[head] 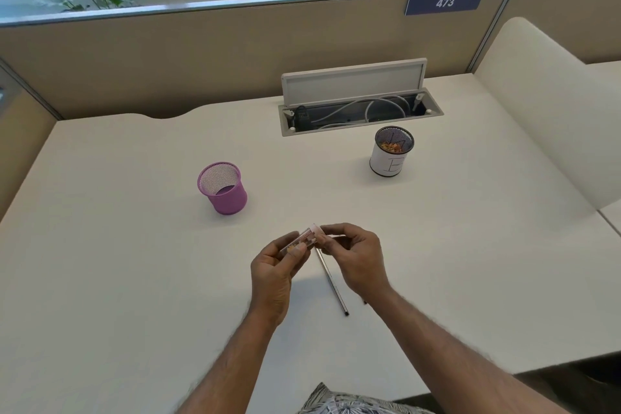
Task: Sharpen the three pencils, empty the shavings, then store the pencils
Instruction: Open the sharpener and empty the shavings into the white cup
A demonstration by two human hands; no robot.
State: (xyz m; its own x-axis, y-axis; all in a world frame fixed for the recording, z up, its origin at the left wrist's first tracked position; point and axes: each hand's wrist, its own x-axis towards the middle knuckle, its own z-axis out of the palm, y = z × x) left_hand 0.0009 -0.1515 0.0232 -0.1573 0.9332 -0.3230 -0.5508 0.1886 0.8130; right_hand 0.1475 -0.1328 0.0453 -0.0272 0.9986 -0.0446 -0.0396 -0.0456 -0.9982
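Centre frame, just above desk (134, 262): clear plastic sharpener (302, 240), boxy, orange shavings inside. Long axis lower left to upper right, pink end pointing up-right. Left hand (274, 274) grips clear body, right hand (356, 257) pinches pink end. Slim dark pencil (334, 287) lies flat on smooth cream desk under hands, running upper left to lower right. Purple mesh cup (228, 200) at left. Black mesh cup in white paper wrap (386, 161), shavings inside, upper right.

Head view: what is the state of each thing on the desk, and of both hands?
sharpener, in both hands, shavings inside
left hand, grips sharpener body
right hand, pinches its pink end
pencil, lying flat on desk
purple cup, upright, empty
white-wrapped cup, upright, holds shavings
cable hatch, lid open
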